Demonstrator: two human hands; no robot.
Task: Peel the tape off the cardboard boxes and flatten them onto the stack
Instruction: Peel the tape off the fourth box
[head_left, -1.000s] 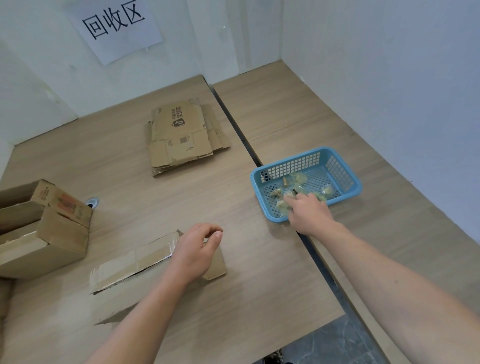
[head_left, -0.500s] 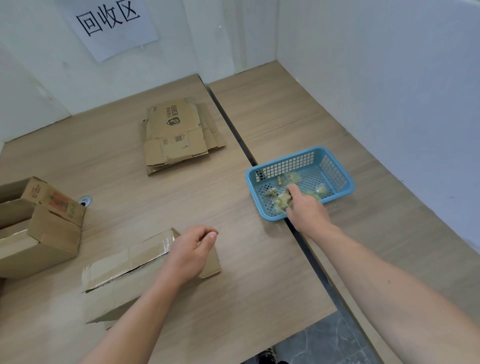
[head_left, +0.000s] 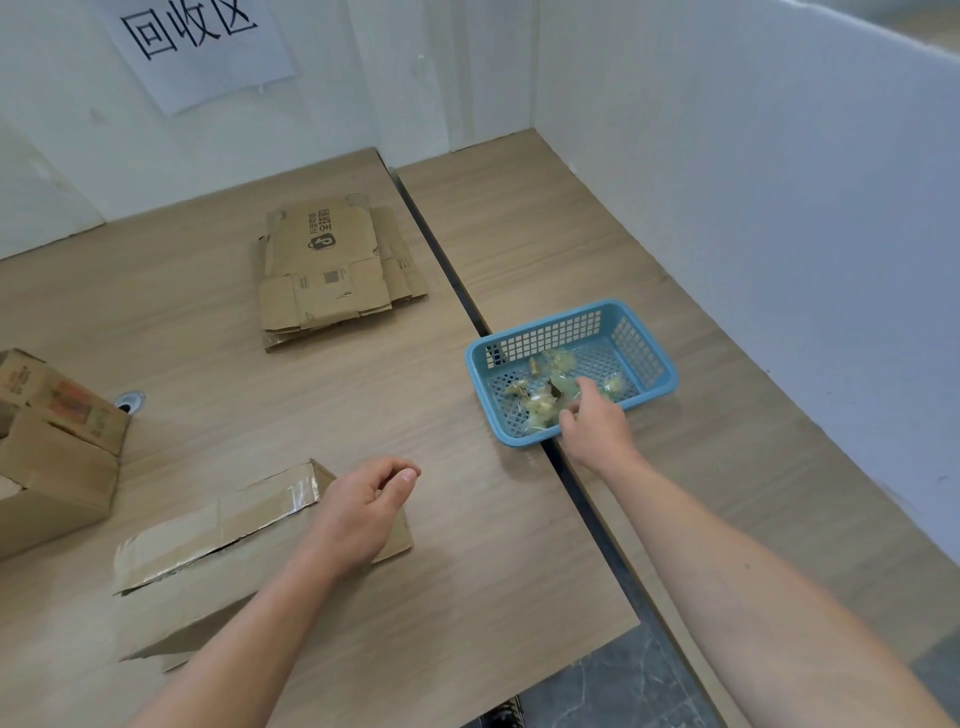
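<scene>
The taped box (head_left: 218, 566) is kept on the near worktop (head_left: 467, 571), seemingly steadied by the left hand (head_left: 363, 512) with its grip loose and empty, while over the tape scraps (head_left: 543, 408) collected in the blue basket (head_left: 550, 332) the grip of the right hand (head_left: 592, 423) cannot be told.

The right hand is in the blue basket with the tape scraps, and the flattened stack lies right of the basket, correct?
No: the head view shows the flattened stack left of the blue basket, farther back. The right hand does reach into it, among the tape scraps.
</scene>
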